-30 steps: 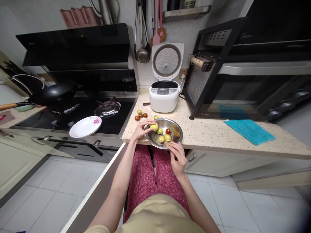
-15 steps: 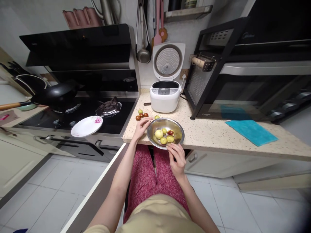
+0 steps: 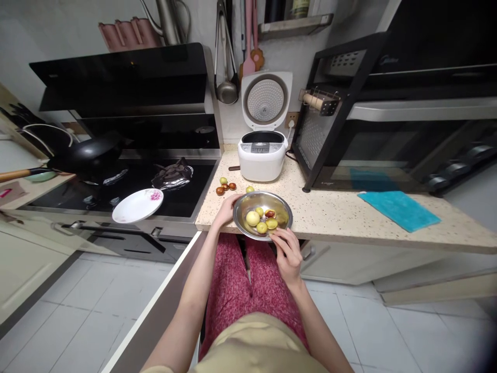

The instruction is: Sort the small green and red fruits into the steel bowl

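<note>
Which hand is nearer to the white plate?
Left. The left hand is right of the plate, at the left of the bowl; the right hand is farther right, at its near edge.

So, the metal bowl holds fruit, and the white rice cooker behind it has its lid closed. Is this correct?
Not quite: the lid is open, standing raised, as the head view shows. The metal bowl does hold fruit, and the white rice cooker is behind it.

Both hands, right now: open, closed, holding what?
Left hand: at the left rim of the bowl; grip can't be told.
Right hand: curled at the bowl's near rim; grip can't be told.
</note>
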The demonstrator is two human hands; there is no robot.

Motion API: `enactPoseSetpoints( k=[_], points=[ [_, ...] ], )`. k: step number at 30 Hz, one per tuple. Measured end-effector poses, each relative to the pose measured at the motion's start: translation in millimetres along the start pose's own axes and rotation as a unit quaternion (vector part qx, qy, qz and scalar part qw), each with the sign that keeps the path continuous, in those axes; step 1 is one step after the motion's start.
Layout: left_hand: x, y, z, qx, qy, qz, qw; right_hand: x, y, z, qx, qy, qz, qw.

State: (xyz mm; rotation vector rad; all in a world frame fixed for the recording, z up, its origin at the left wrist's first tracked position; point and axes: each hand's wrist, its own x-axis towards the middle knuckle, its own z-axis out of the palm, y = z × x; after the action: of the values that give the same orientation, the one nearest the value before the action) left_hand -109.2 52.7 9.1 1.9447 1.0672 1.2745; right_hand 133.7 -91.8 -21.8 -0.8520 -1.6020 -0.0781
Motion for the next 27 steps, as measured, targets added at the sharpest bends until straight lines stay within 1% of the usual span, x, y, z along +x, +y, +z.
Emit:
enactPoseSetpoints(
  k=[5, 9, 12, 16, 19, 22, 27],
  points=[
    [0.5, 0.3, 1.3, -0.023, -0.048, 0.055, 0.997, -0.6, 7.5, -5.6, 0.003, 0.004, -0.001, 1.0],
    [1.3, -3.3, 2.5, 0.004, -0.06, 0.081, 0.995, 0.3, 16.4, -12.0, -0.003, 0.003, -0.007, 1.0],
    [2.7, -2.0, 4.8, 0.029, -0.049, 0.088, 0.994, 1.2, 23.6, -16.4, -0.012, 0.006, -0.008, 1.0],
    [4.7, 5.0, 8.3, 0.058, -0.023, 0.078, 0.995, 4.6, 27.7, -20.9, -0.025, 0.008, -0.008, 1.0],
    [4.9, 9.8, 9.3, 0.085, -0.011, 0.071, 0.994, 7.8, 25.5, -22.7, -0.029, 0.002, -0.012, 1.0],
    [4.8, 10.9, 9.6, 0.11, -0.014, 0.073, 0.991, 9.6, 22.0, -22.4, -0.042, -0.008, -0.011, 0.999],
    [5.9, 6.4, 10.0, 0.103, -0.01, 0.094, 0.99, 9.5, 18.7, -17.8, -0.052, -0.002, -0.012, 0.999]
  ],
)
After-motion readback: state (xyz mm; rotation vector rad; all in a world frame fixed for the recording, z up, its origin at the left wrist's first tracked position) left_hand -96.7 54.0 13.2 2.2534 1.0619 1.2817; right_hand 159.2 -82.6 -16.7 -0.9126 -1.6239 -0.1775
